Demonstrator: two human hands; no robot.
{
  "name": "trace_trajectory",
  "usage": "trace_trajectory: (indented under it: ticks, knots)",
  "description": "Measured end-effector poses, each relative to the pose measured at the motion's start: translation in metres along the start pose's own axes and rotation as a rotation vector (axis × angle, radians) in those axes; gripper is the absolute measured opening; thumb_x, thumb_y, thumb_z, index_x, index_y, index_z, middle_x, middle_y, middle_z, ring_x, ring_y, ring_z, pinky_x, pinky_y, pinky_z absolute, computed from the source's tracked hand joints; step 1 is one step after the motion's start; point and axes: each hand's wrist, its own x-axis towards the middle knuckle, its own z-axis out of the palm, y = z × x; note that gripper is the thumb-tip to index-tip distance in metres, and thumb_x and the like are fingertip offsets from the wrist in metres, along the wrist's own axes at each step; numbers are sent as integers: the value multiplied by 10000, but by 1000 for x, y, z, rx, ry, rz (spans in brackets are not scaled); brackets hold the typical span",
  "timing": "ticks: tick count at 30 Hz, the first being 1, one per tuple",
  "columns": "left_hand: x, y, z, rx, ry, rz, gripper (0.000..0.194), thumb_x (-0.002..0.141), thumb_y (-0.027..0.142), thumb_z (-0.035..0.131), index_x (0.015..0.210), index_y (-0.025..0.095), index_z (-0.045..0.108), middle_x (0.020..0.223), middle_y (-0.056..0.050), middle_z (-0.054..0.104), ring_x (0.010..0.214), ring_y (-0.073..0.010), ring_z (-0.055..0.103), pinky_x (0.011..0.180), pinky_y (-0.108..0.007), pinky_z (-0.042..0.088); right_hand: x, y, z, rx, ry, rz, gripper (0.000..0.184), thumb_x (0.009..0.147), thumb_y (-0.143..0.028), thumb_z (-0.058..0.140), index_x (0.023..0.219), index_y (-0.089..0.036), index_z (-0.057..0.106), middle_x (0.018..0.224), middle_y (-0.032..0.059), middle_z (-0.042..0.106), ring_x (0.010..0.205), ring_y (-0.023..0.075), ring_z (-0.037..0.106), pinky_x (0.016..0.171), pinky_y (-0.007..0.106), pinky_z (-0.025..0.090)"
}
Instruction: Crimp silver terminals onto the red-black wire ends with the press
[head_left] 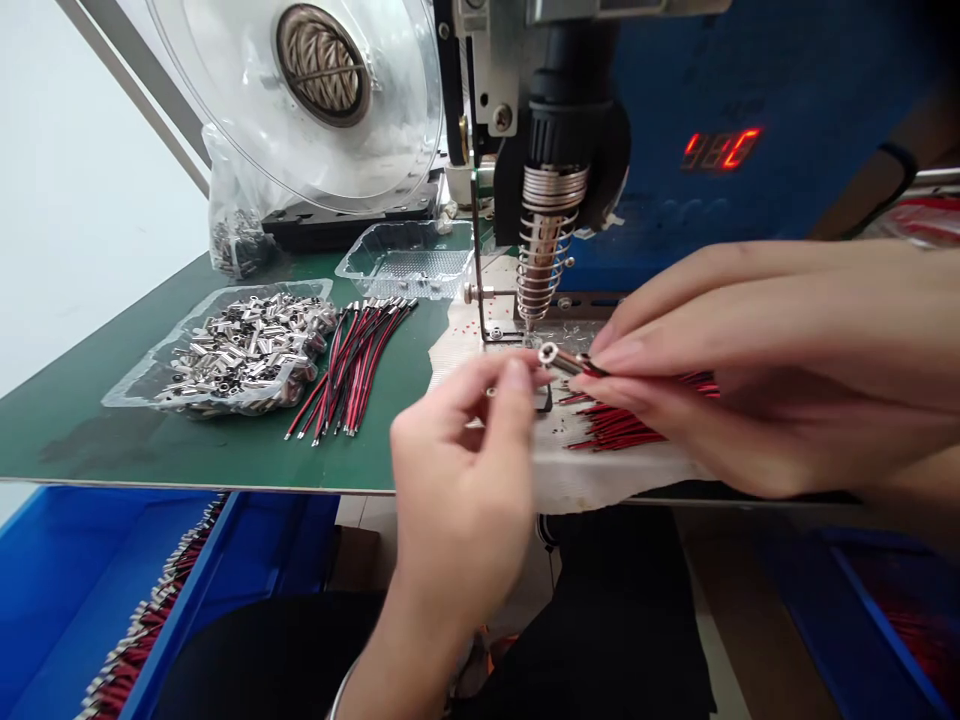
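The right hand point(739, 370) pinches a shiny silver cylindrical metal connector point(564, 360); the left hand point(465, 475) curls at its hollow end, grip unclear.

"How does the left hand point(465, 470) sit?"

"It rises from the bottom of the view, wrist point(412, 630) low, forearm slanting up and to the right. The left thumb point(516, 410) points upward, and the left index finger point(469, 385) bends over toward the other hand."

"Do thumb and finger meet?"

"I can't tell; the thumb covers that spot."

"And the right hand point(750, 370)?"

"It reaches in from the right edge, nearly level, fingers stretched leftward and tips drawn together in a pinch."

"How close are the two?"

"Near each other, fingertips facing, the right slightly higher. Parts of both look blurred."
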Motion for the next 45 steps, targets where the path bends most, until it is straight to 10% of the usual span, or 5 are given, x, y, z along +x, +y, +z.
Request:
trace_trajectory:
  ticks: [5, 13, 23, 39, 45]
  knots:
    - [-18, -1, 13, -43, -308, -39, 431, 964, 147, 771, 577, 196, 587, 510, 34, 530, 473, -94, 437, 449, -217, 368, -5, 0, -1, -31, 28, -160, 224, 1103, -380, 669, 1094, -365, 893, 984, -24, 862, 805, 165, 801, 741, 274, 641]
    - [-17, 10, 4, 29, -95, -22, 315, 990, 216, 810, 675, 221, 792, 438, 40, 441, 402, -84, 314, 366, -244, 181, 1, 14, 3, 111, 104, -142, 267, 1102, -336, 638, 910, -258, 807, 768, -16, 816, 627, 113, 706, 681, 280, 545]
    - [41, 9, -102, 714, 205, 234, 352, 991, 497, 814, 786, 212, 847, 639, 6, 704, 608, -129, 583, 565, -224, 422, 10, 72, 0, 72, -493, -188, 126, 977, -264, 706, 878, -226, 774, 695, -9, 682, 581, 121, 582, 561, 295, 376]
    - [118, 13, -103, 1302, 135, 153, 432, 750, 293, 989, 479, 290, 652, 556, -29, 379, 746, -261, 502, 693, -278, 370, 13, 65, 3, 106, -533, -199, 181, 999, -216, 644, 900, -190, 793, 908, 49, 765, 731, 139, 665, 654, 296, 435]
    - [99, 43, -94, 1700, -296, -60, 338, 997, 454, 625, 894, 223, 849, 898, -168, 742, 889, -390, 680, 820, -498, 548, 13, 66, 3, 109, -505, -196, 241, 1056, -282, 640, 896, -188, 794, 910, 54, 774, 759, 150, 671, 679, 314, 439]
